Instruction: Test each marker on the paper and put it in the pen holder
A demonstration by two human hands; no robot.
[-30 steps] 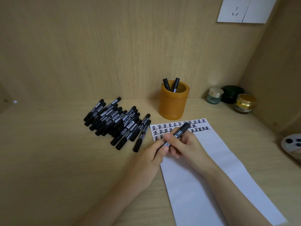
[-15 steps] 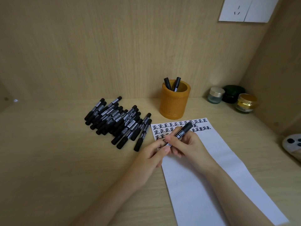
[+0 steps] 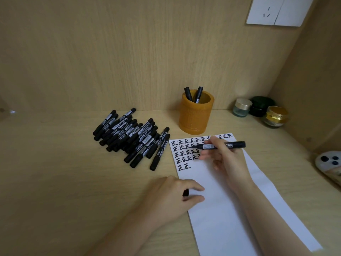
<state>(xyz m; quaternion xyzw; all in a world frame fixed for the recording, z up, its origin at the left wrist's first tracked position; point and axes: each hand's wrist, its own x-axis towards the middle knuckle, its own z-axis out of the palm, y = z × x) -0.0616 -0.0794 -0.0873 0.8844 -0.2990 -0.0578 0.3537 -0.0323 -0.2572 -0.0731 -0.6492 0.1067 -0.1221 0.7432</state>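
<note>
My right hand [image 3: 227, 159] holds an uncapped black marker [image 3: 234, 145] level above the white paper [image 3: 230, 209], its tip pointing left over the rows of black written marks [image 3: 184, 152]. My left hand [image 3: 171, 196] rests on the desk at the paper's left edge, fingers closed on the black marker cap [image 3: 185, 192]. An orange pen holder [image 3: 195, 115] stands behind the paper with two black markers [image 3: 192, 95] in it. A pile of several capped black markers [image 3: 132, 139] lies left of the paper.
Three small jars [image 3: 262, 111] stand in the back right corner. A white object with dark dots [image 3: 328, 163] lies at the right edge. Wooden walls close the back and right; a white wall socket [image 3: 276, 10] sits high on the back wall.
The hands have pulled apart: my left hand moved down toward me with the cap, and my right hand turned the uncapped marker level over the written marks.
</note>
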